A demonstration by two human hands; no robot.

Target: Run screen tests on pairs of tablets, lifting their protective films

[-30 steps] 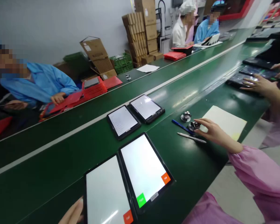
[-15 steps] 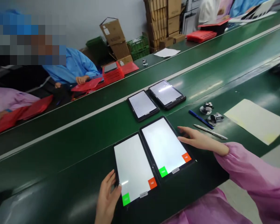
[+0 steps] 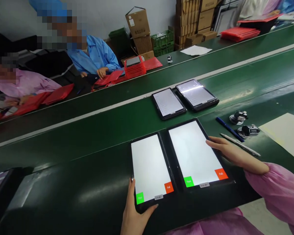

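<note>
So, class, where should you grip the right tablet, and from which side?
Grip the right tablet by its black frame on the right long edge, from the near right, where the right hand lies. It sits flat, screen up, the left tablet close along its other edge; this keeps fingers off the Pass and Fail buttons.

Site is recorded as a factory test line: green conveyor belts [image 3: 78,137] are run past workers in blue smocks [image 3: 95,54], tablets [image 3: 149,166] with Pass and Fail buttons are laid on them, and cartons [image 3: 187,19] are stacked behind.
</note>
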